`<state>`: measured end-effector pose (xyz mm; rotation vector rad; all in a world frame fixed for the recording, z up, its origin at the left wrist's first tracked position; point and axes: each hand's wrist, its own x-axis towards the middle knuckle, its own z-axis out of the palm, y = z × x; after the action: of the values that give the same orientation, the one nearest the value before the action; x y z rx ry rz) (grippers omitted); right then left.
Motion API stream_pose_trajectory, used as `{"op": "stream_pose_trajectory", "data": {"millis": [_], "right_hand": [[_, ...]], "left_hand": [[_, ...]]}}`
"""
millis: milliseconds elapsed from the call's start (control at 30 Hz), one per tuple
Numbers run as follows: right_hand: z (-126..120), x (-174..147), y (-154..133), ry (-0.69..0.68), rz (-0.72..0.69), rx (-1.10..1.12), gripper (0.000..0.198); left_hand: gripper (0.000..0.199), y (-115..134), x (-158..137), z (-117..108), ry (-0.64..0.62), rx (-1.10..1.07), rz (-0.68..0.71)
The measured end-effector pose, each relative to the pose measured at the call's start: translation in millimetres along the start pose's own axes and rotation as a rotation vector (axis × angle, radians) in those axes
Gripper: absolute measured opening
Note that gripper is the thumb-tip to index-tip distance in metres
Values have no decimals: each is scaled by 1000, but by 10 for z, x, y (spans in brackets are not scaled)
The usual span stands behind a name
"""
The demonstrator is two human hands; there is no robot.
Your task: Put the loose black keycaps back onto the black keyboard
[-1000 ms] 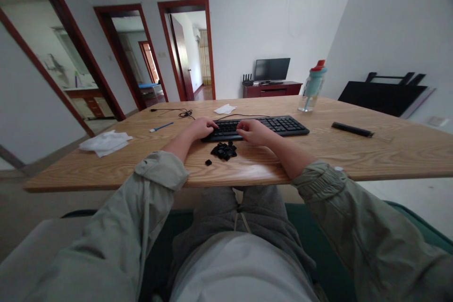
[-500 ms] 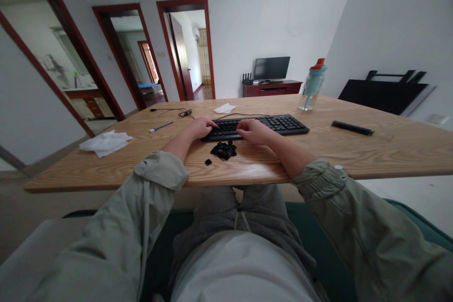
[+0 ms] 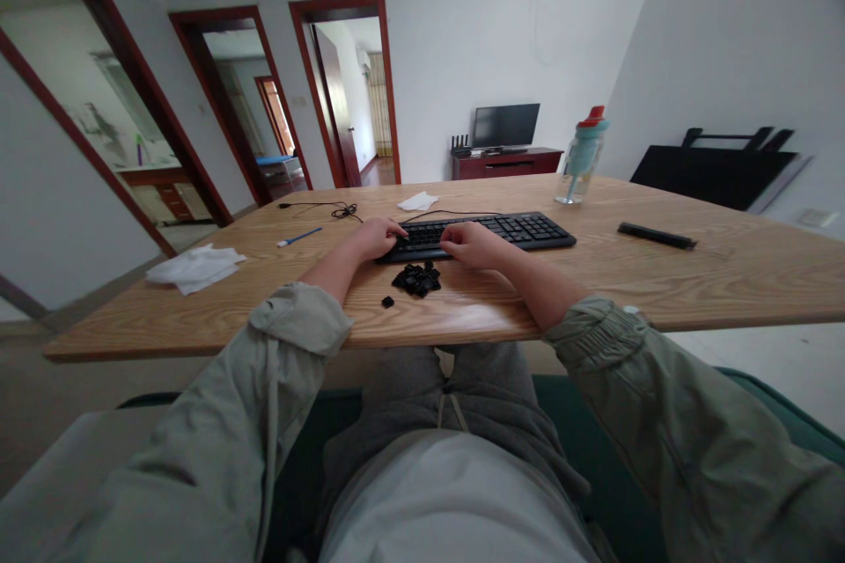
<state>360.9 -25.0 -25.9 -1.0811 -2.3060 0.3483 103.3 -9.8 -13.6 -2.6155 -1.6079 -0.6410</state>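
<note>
A black keyboard (image 3: 532, 230) lies across the table in front of me, its left part showing gaps where keys sit bare. My left hand (image 3: 379, 237) holds the keyboard's left end, with the thumb reaching over its top. Fingers bunched together, my right hand (image 3: 470, 244) rests at the keyboard's front middle; anything in its pinch is too small to make out. Just in front lies a heap of loose black keycaps (image 3: 417, 280). One single keycap (image 3: 387, 303) sits apart, nearer the table's front edge.
On the wooden table (image 3: 528, 308) are crumpled white tissues (image 3: 196, 268), a blue-handled brush (image 3: 300, 237), a coiled cable (image 3: 344, 211) and another tissue (image 3: 418, 201). Towards the right stand a water bottle (image 3: 581, 160) and, lying flat, a long dark strip (image 3: 657, 235).
Both hands stay at the same places on the keyboard. The whole view has shifted very slightly; no object has visibly moved on the table.
</note>
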Motion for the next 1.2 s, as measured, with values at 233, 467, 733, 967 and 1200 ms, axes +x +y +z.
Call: {"op": "stream_pose_trajectory", "data": {"millis": [233, 467, 733, 967, 1200], "right_hand": [[-17, -15, -44, -10, 25, -1, 16], [-23, -17, -45, -12, 16, -14, 16], [-28, -29, -65, -10, 23, 1, 15], [-44, -29, -84, -29, 46, -30, 16], [-59, -35, -116, -37, 51, -35, 15]], "left_hand": [[40, 31, 3, -37, -14, 71, -27], [40, 53, -6, -65, -31, 123, -19], [43, 54, -12, -57, -44, 124, -18], [43, 109, -34, -94, -93, 176, -63], [45, 102, -29, -90, -93, 216, -44]]}}
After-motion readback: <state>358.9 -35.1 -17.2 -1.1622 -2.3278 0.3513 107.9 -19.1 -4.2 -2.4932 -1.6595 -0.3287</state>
